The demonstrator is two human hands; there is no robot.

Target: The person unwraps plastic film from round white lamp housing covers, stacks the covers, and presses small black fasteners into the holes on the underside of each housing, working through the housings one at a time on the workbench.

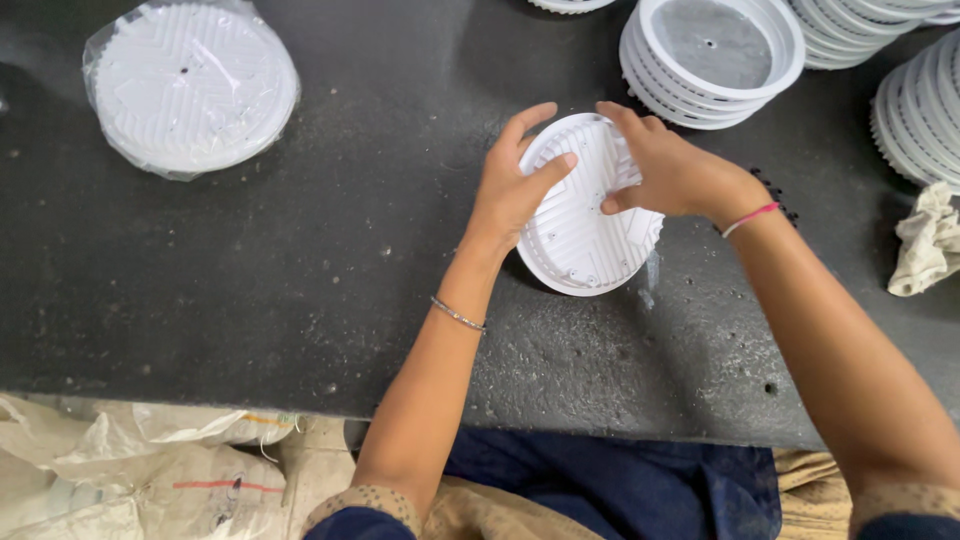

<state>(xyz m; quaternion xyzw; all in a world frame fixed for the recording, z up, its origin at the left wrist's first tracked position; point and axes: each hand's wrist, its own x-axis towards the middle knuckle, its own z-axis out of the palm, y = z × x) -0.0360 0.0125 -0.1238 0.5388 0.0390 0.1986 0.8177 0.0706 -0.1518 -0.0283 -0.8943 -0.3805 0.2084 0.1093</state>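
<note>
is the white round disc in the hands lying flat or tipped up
Tipped up: the white disc leans between left hand and right hand, its ribbed face toward the camera.

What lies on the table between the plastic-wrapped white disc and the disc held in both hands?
Nothing: the head view shows only bare dark tabletop between the wrapped disc and the held disc.

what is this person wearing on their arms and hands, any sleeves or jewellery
Both hands are bare, with no gloves or rings visible. The left hand has a thin silver-coloured bangle on the forearm just below the wrist. The right hand has a thin pink thread band around the wrist. Near the elbows, dark blue sleeves end in patterned tan cuffs.
</note>
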